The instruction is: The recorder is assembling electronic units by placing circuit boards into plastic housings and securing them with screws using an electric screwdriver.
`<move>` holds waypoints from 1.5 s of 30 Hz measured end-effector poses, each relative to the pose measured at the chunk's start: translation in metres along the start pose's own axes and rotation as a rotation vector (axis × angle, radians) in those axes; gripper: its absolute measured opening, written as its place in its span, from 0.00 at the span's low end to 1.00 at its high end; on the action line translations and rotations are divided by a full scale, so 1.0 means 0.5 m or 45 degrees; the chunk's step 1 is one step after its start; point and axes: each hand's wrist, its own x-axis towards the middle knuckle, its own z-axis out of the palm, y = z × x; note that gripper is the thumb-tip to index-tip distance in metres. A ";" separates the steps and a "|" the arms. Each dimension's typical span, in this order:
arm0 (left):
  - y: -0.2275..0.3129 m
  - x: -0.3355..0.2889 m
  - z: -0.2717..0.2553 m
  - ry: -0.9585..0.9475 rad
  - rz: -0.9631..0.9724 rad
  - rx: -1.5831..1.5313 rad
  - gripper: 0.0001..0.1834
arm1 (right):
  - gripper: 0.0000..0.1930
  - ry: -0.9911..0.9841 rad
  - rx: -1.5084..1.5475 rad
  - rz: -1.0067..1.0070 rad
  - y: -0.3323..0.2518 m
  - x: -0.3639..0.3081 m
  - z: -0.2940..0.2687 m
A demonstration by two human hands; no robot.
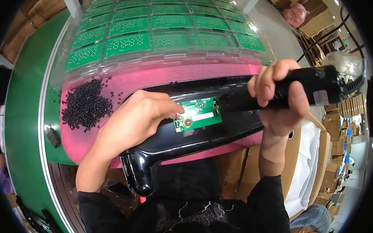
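A long black plastic housing lies across a pink mat, its bent arm pointing toward me. On the housing rests a green circuit board with a white label and a round black part. My left hand reaches over the housing's left end, fingers pinched at the board's upper left corner; whatever they hold is hidden. My right hand wraps round a thick black corded power screwdriver, held roughly level above the housing's right end. Its tip is not distinguishable against the black housing.
Left on the mat is a heap of small black screws. Clear plastic trays of green circuit boards stand beyond the mat. A small dark lump sits on the green table. An open cardboard box is near my right arm.
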 end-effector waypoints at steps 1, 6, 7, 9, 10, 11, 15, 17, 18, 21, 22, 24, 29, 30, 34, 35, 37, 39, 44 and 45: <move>-0.001 -0.002 -0.001 -0.103 0.045 0.082 0.15 | 0.16 0.001 -0.027 0.016 0.006 0.001 -0.005; -0.001 -0.003 0.008 -0.227 0.078 0.249 0.26 | 0.16 0.052 -0.087 0.067 0.014 0.000 -0.009; -0.003 -0.004 0.009 -0.227 0.075 0.249 0.26 | 0.16 0.060 -0.083 0.082 0.016 0.001 -0.010; -0.009 -0.005 0.013 -0.247 0.065 0.331 0.26 | 0.16 0.048 -0.108 0.091 0.021 0.004 -0.010; -0.010 -0.005 0.014 -0.250 0.061 0.329 0.26 | 0.16 0.035 -0.134 0.099 0.024 0.007 -0.011; -0.010 -0.006 0.016 -0.242 0.028 0.318 0.26 | 0.16 0.038 -0.129 0.107 0.025 0.009 -0.008; -0.001 -0.004 0.016 -0.232 -0.045 0.340 0.25 | 0.13 -0.009 -0.103 0.135 0.026 0.029 -0.005; 0.000 -0.005 0.017 -0.238 -0.067 0.371 0.26 | 0.11 -0.125 0.020 0.112 0.035 0.042 -0.011; 0.001 -0.005 0.017 -0.238 -0.082 0.408 0.26 | 0.11 -0.125 0.023 0.116 0.037 0.041 -0.011; 0.002 -0.008 0.019 -0.220 -0.072 0.431 0.26 | 0.18 -0.155 -0.197 0.164 0.034 0.032 0.000; 0.003 -0.009 0.018 -0.219 -0.077 0.433 0.26 | 0.18 -0.158 -0.193 0.164 0.037 0.033 0.002; 0.005 -0.007 0.016 -0.241 -0.088 0.437 0.26 | 0.19 -0.164 -0.122 0.162 0.039 0.032 0.007; 0.003 -0.009 0.012 -0.261 -0.107 0.407 0.26 | 0.20 -0.096 -0.185 0.130 0.036 0.026 0.015; 0.002 -0.010 0.011 -0.267 -0.103 0.404 0.26 | 0.20 -0.080 -0.180 0.098 0.036 0.020 0.019; 0.001 -0.004 0.014 -0.035 0.137 0.296 0.20 | 0.19 -0.074 0.293 -0.062 -0.006 0.018 0.043; -0.001 0.004 0.015 0.035 0.194 0.191 0.15 | 0.19 -0.069 0.381 -0.100 -0.013 0.019 0.051; 0.005 0.006 0.015 0.113 0.225 0.057 0.14 | 0.18 -0.092 0.502 -0.127 -0.026 0.023 0.066; 0.012 0.010 0.010 0.223 0.303 -0.109 0.12 | 0.18 -0.073 0.470 -0.127 -0.033 0.028 0.080; 0.005 0.009 0.019 0.326 0.332 -0.038 0.14 | 0.18 -0.066 0.373 -0.133 -0.031 0.033 0.095; 0.005 0.006 0.020 0.341 0.310 -0.028 0.17 | 0.18 -0.070 0.376 -0.131 -0.028 0.034 0.097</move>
